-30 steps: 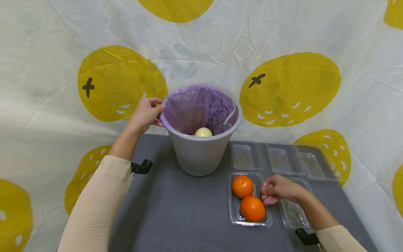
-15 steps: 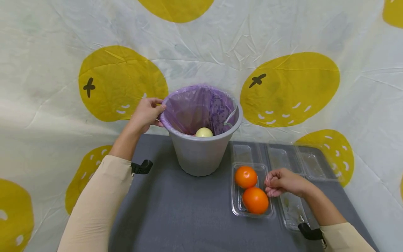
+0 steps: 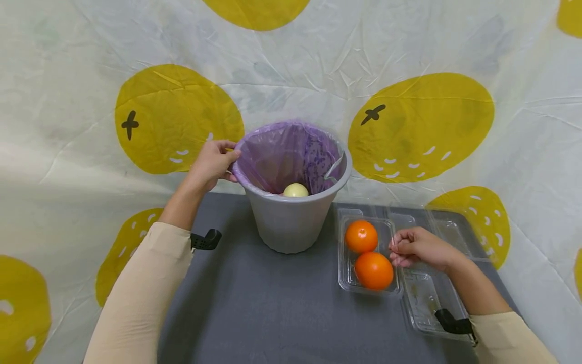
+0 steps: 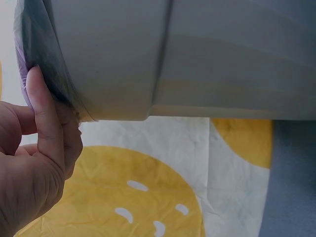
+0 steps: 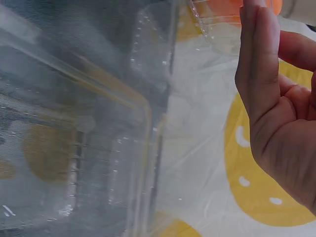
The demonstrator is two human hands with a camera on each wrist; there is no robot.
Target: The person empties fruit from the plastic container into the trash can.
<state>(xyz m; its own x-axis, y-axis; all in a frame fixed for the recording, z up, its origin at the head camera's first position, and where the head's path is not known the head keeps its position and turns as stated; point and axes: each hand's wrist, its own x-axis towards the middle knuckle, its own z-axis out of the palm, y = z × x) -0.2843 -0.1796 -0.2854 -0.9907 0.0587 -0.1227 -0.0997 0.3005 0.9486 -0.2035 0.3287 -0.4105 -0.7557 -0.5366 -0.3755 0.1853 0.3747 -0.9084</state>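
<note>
In the head view my left hand (image 3: pixel 212 164) grips the left rim of a grey bin (image 3: pixel 293 227), thumb over a purple bag (image 3: pixel 273 156) that lines it. The left wrist view shows those fingers on the bag's folded edge. A pale yellow round thing (image 3: pixel 296 190) lies inside the bin; its lower part is hidden by the rim. My right hand (image 3: pixel 418 247) pinches the right edge of a clear plastic tray (image 3: pixel 346 279) that carries two oranges, a far orange (image 3: pixel 361 236) and a near orange (image 3: pixel 374 271). A shadow falls below the tray's near edge.
Several other clear trays lie on the grey table (image 3: pixel 273 303): a near tray (image 3: pixel 425 298) under my right forearm, and a far tray (image 3: pixel 452 235) at the back right. A white curtain (image 3: pixel 295 60) with yellow prints hangs directly behind the bin.
My right hand has carried the tray with both oranges away from me and slightly right, beside the bin, overlapping the far trays. The left hand stays on the bin's rim.
</note>
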